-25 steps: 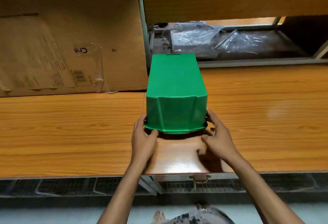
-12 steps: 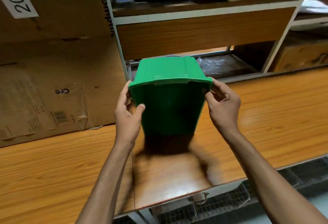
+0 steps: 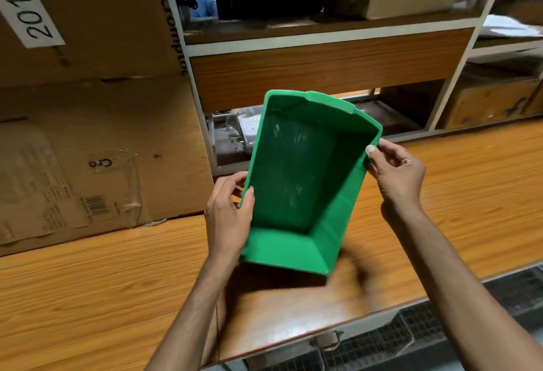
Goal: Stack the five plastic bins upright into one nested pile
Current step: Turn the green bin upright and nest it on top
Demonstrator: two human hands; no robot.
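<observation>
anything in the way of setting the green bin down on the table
Nothing visible. The left hand and right hand grip the green bin by its side rims above the table, and no object shows beneath it. The cardboard box stands off to the left.

Item: green plastic bin [image 3: 296, 171], one in view. Rectangular, walls tapering to a smaller, darker, scuffed base; near end cut low with a sloped front lip; far rim carries a raised tab. Pose: lifted and tilted, open mouth turned up toward the viewer. Position: between the hands, with the left hand [image 3: 227, 218] gripping the left long rim, thumb inside, and the right hand [image 3: 396, 171] pinching the right rim further along.
</observation>
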